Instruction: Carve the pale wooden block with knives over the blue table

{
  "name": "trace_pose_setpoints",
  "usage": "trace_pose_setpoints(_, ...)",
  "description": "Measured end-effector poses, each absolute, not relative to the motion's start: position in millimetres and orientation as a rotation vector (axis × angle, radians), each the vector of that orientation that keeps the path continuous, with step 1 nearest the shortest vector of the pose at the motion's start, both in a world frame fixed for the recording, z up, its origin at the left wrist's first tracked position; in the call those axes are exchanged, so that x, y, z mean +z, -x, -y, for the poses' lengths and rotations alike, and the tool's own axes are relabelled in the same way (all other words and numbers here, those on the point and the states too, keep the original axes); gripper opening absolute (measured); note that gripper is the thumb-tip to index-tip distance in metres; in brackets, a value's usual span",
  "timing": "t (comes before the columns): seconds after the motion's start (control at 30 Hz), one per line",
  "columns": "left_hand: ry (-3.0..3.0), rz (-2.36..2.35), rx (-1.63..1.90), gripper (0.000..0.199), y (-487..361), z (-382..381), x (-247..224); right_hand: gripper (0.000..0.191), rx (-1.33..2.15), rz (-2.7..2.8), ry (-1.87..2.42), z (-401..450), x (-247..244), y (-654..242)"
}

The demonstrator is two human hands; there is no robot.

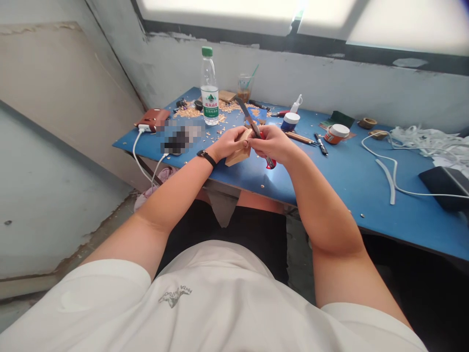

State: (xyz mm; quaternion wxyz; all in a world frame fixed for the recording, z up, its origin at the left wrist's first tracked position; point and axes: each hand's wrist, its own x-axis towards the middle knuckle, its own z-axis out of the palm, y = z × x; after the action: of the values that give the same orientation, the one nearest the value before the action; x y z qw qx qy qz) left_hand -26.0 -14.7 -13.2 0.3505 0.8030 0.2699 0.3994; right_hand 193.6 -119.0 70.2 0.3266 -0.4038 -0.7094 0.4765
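Note:
Held in front of me over the table's near edge is a pale wooden block [238, 155], with my left hand [230, 143] closed around it. My right hand [273, 142] is wrapped round the red and dark handle of a knife [246, 111]. Its long dark blade points up and away to the left, just above the block. Both thumbs come close together at the block's upper end. My fingers hide where the blade's lower part meets the wood.
On the blue table [330, 195], wood shavings [188, 110] lie around a water bottle [210, 93] and a drink cup [245, 88]. Jars [336, 133], a marker [321, 144] and white cable [394, 171] lie to the right. A brown case [152, 120] sits left.

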Motion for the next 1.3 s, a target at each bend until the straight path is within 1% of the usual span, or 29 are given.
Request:
trace_pose_setpoints(0.13,-2.108,-0.745,1.031,0.129,28.8,14.6,-12.2,0.050,1.294,1.813,1.035,119.5,71.7,-195.9)
trace_pose_setpoints(0.33,-2.149,-0.763,1.007,0.126,31.0,15.0,-11.5,0.053,1.346,1.800,0.946,114.7,67.9,-200.1)
trace_pose_setpoints(0.47,-2.138,-0.767,1.008,0.121,30.5,15.7,-11.9,0.062,1.323,1.835,0.933,113.0,66.9,-204.1)
trace_pose_setpoints(0.63,-2.131,-0.753,1.024,0.122,30.2,13.6,-13.0,0.070,1.269,1.876,0.950,115.1,69.0,-205.8)
trace_pose_setpoints(0.93,-2.163,-0.749,1.010,0.123,31.6,10.0,-15.9,0.054,1.037,1.910,1.101,121.0,73.9,-201.2)
trace_pose_setpoints(1.03,-2.173,-0.778,1.022,0.120,32.2,8.8,-16.1,0.050,0.997,1.891,1.126,120.6,74.5,-202.9)
trace_pose_setpoints(1.17,-2.181,-0.841,1.031,0.112,32.6,6.8,-16.6,0.050,1.039,1.843,1.075,116.2,71.5,-204.8)
trace_pose_setpoints(1.3,-2.175,-0.849,1.037,0.113,31.5,7.6,-16.2,0.048,1.115,1.828,1.053,112.5,67.5,-203.4)
